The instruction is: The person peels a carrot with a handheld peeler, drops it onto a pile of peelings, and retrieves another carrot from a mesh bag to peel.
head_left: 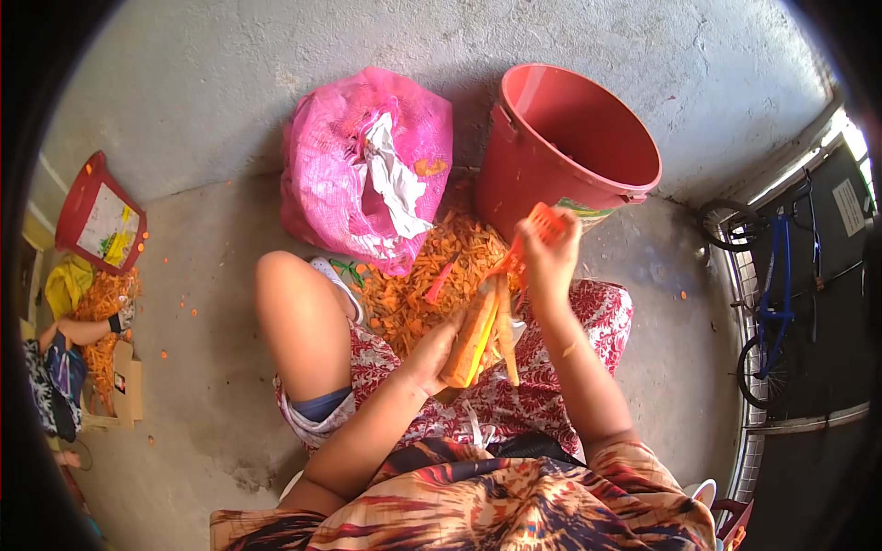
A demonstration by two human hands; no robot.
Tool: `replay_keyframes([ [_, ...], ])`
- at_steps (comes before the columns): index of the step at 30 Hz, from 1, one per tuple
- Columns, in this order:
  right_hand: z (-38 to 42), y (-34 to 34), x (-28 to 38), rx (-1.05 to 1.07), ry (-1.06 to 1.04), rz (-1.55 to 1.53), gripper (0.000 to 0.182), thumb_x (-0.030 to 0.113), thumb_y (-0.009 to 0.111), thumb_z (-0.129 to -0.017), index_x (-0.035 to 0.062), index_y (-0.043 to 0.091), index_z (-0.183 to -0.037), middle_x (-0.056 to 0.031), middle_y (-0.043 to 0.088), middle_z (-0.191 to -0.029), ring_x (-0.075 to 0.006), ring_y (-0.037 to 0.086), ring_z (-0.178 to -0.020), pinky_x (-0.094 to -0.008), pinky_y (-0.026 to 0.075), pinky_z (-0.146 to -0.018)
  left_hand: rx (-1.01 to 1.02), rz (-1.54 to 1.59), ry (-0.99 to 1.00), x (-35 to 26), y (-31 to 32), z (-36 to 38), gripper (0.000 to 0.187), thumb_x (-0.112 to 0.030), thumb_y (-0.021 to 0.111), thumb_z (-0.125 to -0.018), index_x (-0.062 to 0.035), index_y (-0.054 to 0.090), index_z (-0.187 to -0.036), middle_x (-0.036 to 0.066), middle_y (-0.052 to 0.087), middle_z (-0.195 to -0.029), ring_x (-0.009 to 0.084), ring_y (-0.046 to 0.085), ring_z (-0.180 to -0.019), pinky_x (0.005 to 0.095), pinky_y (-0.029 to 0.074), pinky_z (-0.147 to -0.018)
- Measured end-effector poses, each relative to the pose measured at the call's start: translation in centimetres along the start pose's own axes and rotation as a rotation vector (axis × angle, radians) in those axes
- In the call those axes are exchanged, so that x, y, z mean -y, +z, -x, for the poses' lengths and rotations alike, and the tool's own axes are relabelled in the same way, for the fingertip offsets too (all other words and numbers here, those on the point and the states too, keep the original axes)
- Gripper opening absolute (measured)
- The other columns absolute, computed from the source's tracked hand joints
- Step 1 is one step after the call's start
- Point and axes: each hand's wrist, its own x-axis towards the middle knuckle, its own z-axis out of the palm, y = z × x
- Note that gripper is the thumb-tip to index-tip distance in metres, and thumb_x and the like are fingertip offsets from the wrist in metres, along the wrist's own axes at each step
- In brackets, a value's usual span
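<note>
My left hand (432, 360) is closed around the lower end of a thick peeled carrot (472, 340), held tilted above my lap. My right hand (553, 262) grips an orange-red slotted plastic peeler (544, 223) at the carrot's upper end. A long orange strip of peel (506, 338) hangs beside the carrot. Beyond my hands, a heap of orange peelings (413, 280) covers the floor. A red-handled tool (439, 284) lies on the heap; its kind cannot be made out.
A pink mesh sack (312, 174) and a large red bucket (496, 174) stand against the wall. Left lies a tilted red tub (69, 220), near another person's leg (87, 331) and more peelings. A blue bicycle (778, 294) leans at the right.
</note>
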Motion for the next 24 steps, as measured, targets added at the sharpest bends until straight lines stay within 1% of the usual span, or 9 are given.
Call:
replay_keyframes([
  [3, -4.8, -2.0, -3.3, -0.204, 0.085, 0.091, 0.038, 0.012, 0.064, -0.072, 0.0056, 0.038, -0.100, -0.0087, 0.049, -0.086, -0.0127, 0.051, -0.065, -0.0224, 0.047, -0.051, -0.100, -0.083, -0.026, 0.2, 0.7, 0.7, 0.042, -0.041, 0.040, -0.085, -0.0046, 0.045, -0.105, 0.008, 0.056, -0.080, 0.0164, 0.056, -0.065, 0.0299, 0.049, -0.050],
  [5, -5.5, -2.7, -4.3, -0.240, -0.063, 0.126, 0.039, 0.011, 0.063, -0.072, 0.0067, 0.037, -0.100, -0.0085, 0.049, -0.086, -0.0132, 0.051, -0.065, -0.0231, 0.047, -0.053, -0.115, -0.071, -0.041, 0.1, 0.7, 0.7, 0.041, -0.041, 0.040, -0.084, -0.0050, 0.045, -0.105, 0.008, 0.056, -0.081, 0.0169, 0.057, -0.066, 0.0310, 0.049, -0.050],
  [7, -2.4, -1.7, 0.6, -0.056, 0.110, 0.053, 0.039, 0.009, 0.063, -0.072, 0.0078, 0.037, -0.101, -0.0080, 0.049, -0.087, -0.0136, 0.051, -0.072, -0.0235, 0.046, -0.057, -0.099, -0.018, -0.057, -0.1, -0.4, 0.3, 0.042, -0.041, 0.041, -0.084, -0.0051, 0.046, -0.105, 0.008, 0.057, -0.083, 0.0177, 0.058, -0.068, 0.0320, 0.049, -0.050],
  [9, 1.1, -0.6, 2.1, 0.123, 0.071, -0.215, 0.041, 0.002, 0.062, -0.071, 0.0085, 0.035, -0.101, -0.0065, 0.048, -0.087, -0.0129, 0.050, -0.077, -0.0241, 0.046, -0.063, -0.081, 0.021, -0.036, -0.4, -0.3, 0.0, 0.041, -0.040, 0.040, -0.084, -0.0052, 0.045, -0.106, 0.009, 0.057, -0.086, 0.0184, 0.058, -0.070, 0.0332, 0.049, -0.050],
  [13, 6.4, 0.2, 3.6, 0.388, 0.114, -0.313, 0.043, -0.005, 0.060, -0.071, 0.0053, 0.032, -0.102, -0.0061, 0.045, -0.093, -0.0111, 0.049, -0.081, -0.0231, 0.046, -0.068, -0.032, 0.156, 0.009, -0.6, -0.3, -0.5, 0.039, -0.037, 0.035, -0.087, -0.0060, 0.043, -0.110, 0.008, 0.057, -0.093, 0.0193, 0.059, -0.075, 0.0360, 0.051, -0.056],
  [16, 7.4, 0.8, 2.9, 0.375, 0.042, -0.233, 0.042, -0.004, 0.060, -0.071, 0.0043, 0.033, -0.101, -0.0058, 0.046, -0.092, -0.0105, 0.050, -0.081, -0.0229, 0.045, -0.068, -0.175, 0.267, -0.020, -0.4, 0.4, -0.4, 0.038, -0.036, 0.034, -0.088, -0.0066, 0.043, -0.110, 0.009, 0.057, -0.095, 0.0202, 0.059, -0.076, 0.0334, 0.051, -0.059],
  [19, 7.2, 0.7, 2.2, 0.358, 0.024, -0.133, 0.041, -0.004, 0.060, -0.071, 0.0055, 0.034, -0.101, -0.0058, 0.048, -0.088, -0.0115, 0.051, -0.077, -0.0233, 0.046, -0.066, -0.210, 0.204, 0.004, -0.6, 1.1, -0.2, 0.033, -0.030, 0.034, -0.089, -0.0051, 0.046, -0.106, 0.008, 0.057, -0.090, 0.0167, 0.057, -0.077, 0.0299, 0.048, -0.067],
  [22, 4.9, 0.9, 2.3, 0.254, -0.031, -0.110, 0.040, -0.002, 0.061, -0.071, 0.0068, 0.035, -0.100, -0.0066, 0.049, -0.085, -0.0130, 0.052, -0.073, -0.0238, 0.047, -0.063, 0.086, 0.058, -0.016, -0.4, -0.6, 0.0, 0.034, -0.034, 0.036, -0.087, -0.0059, 0.045, -0.105, 0.007, 0.055, -0.085, 0.0162, 0.055, -0.071, 0.0277, 0.048, -0.064],
  [24, 0.5, 0.0, 0.3, 0.080, -0.020, -0.056, 0.038, 0.002, 0.062, -0.072, 0.0069, 0.037, -0.100, -0.0084, 0.051, -0.086, -0.0147, 0.053, -0.074, -0.0240, 0.048, -0.060, 0.158, 0.085, -0.109, -0.2, -0.4, 0.3, 0.038, -0.036, 0.037, -0.086, -0.0051, 0.043, -0.107, 0.008, 0.054, -0.084, 0.0165, 0.055, -0.071, 0.0304, 0.050, -0.057],
])
